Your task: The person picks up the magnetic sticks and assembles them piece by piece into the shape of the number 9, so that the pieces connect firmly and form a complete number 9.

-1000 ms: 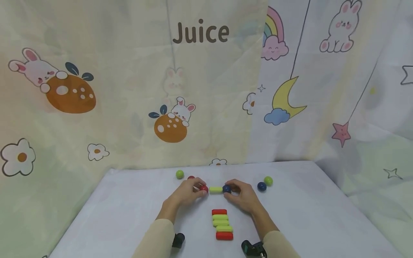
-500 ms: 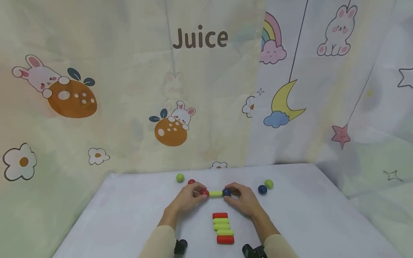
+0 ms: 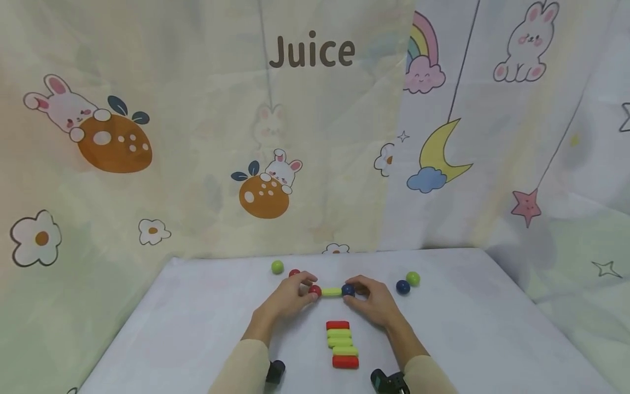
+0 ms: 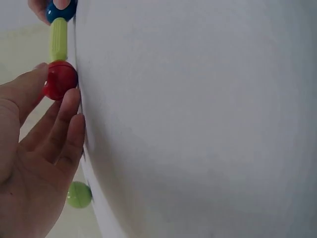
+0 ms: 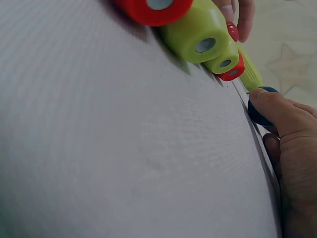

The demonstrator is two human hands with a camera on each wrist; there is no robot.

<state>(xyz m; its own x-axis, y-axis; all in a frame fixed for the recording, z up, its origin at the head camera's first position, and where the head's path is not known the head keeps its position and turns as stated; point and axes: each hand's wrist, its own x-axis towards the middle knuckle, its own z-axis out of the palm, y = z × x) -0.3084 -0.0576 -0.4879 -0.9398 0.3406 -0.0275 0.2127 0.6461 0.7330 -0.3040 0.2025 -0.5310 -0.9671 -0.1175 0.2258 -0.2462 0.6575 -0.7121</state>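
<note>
Between my hands a yellow-green ribbed rod (image 3: 332,292) has a red ball (image 4: 61,79) at its left end and a dark blue ball (image 3: 348,290) at its right end. My left hand (image 3: 287,297) pinches the red ball between thumb and fingers. On the other side, the thumb and fingers of my right hand (image 3: 376,301) grip the blue ball. In the left wrist view the red ball meets the rod's end. The three pieces form a straight line close over the white table.
Nearer me lies a row of short rods, with a red rod (image 3: 345,361) in front and yellow-green ones (image 3: 339,342) behind. A green ball (image 3: 278,267) and a partly hidden red ball (image 3: 294,272) lie back left. Blue (image 3: 403,287) and green balls (image 3: 413,278) sit right.
The narrow gap between the red ball and the rod has closed, as my left hand moved slightly right. My right hand keeps its grip on the blue ball. The head view has shifted a little.
</note>
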